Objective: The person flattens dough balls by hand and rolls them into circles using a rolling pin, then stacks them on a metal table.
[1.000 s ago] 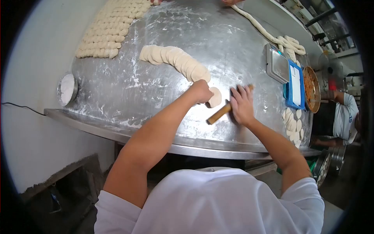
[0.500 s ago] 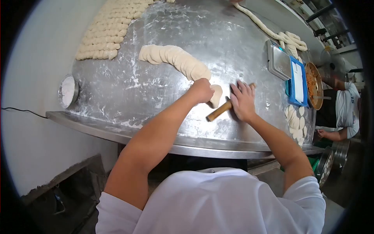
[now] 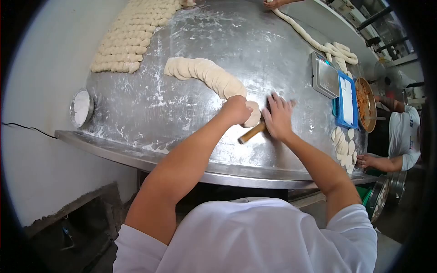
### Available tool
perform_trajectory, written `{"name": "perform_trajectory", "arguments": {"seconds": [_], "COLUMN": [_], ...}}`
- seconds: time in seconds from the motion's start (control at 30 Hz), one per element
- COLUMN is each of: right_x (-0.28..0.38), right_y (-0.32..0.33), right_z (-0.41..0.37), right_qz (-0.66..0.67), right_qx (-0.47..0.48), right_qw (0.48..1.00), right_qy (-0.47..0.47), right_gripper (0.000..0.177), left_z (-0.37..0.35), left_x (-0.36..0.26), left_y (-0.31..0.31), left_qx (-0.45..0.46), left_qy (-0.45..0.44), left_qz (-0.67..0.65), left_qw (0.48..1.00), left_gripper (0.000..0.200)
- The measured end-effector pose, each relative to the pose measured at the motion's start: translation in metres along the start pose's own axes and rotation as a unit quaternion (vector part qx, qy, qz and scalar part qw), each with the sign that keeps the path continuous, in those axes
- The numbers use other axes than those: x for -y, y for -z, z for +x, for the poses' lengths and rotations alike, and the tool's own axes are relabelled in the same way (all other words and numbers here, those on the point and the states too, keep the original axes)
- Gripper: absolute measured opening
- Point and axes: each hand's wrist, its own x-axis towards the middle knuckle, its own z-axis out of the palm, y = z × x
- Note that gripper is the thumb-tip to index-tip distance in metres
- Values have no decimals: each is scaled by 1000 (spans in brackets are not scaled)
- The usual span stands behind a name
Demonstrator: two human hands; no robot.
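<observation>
My left hand (image 3: pixel 237 110) is closed on the left edge of a flat dough disc (image 3: pixel 252 114), which lies on the metal table (image 3: pixel 195 104). Just to the right, my right hand (image 3: pixel 279 116) lies over a wooden rolling pin (image 3: pixel 251 133) with its fingers stretched out. The pin's near end touches or nearly touches the disc. A curved row of overlapping dough discs (image 3: pixel 205 73) runs up and left from my left hand.
Many dough pieces (image 3: pixel 120 41) fill the far left. A flour bowl (image 3: pixel 82 108) stands near the left edge. At right are a scale (image 3: pixel 326 76), a blue tray (image 3: pixel 347 100), a filling bowl (image 3: pixel 365 102) and more discs (image 3: pixel 344 145). A co-worker (image 3: pixel 403 132) reaches in; another person's hand (image 3: pixel 273 4) holds a dough rope (image 3: pixel 300 30).
My right hand and the pin have shifted slightly left, and the disc looks rounder. The co-worker's hand at right has moved to the discs. Another hand has come further in at the top.
</observation>
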Motion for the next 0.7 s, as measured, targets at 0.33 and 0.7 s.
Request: {"name": "perform_trajectory", "arguments": {"seconds": [0.33, 0.7], "right_x": [40, -17], "right_y": [-1, 12], "right_z": [65, -49], "right_qz": [-28, -37], "right_qx": [-26, 28], "right_qw": [995, 999], "right_qy": [-88, 6], "right_gripper": [76, 64], "left_z": [-8, 11], "left_x": [-17, 8], "left_y": [15, 2], "left_qx": [104, 161], "left_qy": [57, 63], "left_qz": [146, 31], "left_qw": [982, 984], "left_gripper": [55, 38]}}
